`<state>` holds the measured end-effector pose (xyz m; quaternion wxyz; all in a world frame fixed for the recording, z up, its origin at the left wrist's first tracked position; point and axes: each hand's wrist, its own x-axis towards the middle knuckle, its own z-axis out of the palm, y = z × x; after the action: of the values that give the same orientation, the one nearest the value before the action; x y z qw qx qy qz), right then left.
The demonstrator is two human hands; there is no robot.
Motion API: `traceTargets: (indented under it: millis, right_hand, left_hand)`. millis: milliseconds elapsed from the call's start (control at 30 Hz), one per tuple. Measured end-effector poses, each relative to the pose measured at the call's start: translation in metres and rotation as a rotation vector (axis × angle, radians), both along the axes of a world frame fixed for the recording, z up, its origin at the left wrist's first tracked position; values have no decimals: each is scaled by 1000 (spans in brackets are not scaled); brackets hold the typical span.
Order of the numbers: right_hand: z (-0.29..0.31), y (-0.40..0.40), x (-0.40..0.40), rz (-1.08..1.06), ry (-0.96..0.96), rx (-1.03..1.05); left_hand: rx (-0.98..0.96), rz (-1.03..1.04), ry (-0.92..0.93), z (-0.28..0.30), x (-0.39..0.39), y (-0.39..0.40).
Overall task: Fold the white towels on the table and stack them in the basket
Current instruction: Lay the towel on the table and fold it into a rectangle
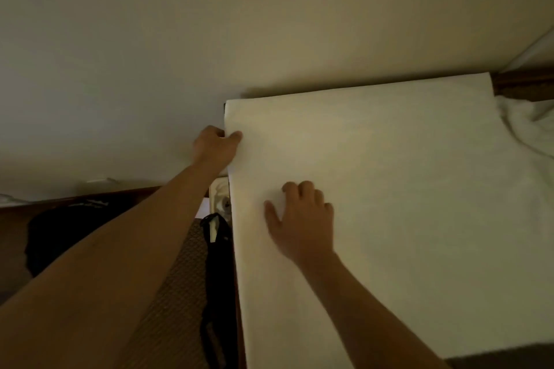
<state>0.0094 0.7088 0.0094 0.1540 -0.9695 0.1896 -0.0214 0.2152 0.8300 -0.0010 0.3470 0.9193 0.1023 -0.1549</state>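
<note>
The white towel (389, 188) lay spread flat over the surface. The right hand (302, 218) rested on its near-left part, fingers loosely bent, holding nothing. Beyond, the left hand (217, 145) pinched the towel's left edge. Advised: pin with the right, draw the edge across evenly. A crumpled towel (527, 128) lay at its far right.

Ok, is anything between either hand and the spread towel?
No. The left hand grips the spread white towel at its left edge, and the right hand rests directly on it. No basket is in view.
</note>
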Motion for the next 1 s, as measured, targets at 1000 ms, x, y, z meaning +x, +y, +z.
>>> traceTargets:
  millis: [1000]
  right_hand:
    - [45, 125, -10, -68, 17, 370]
  left_hand:
    - [-355, 200, -68, 74, -10, 45]
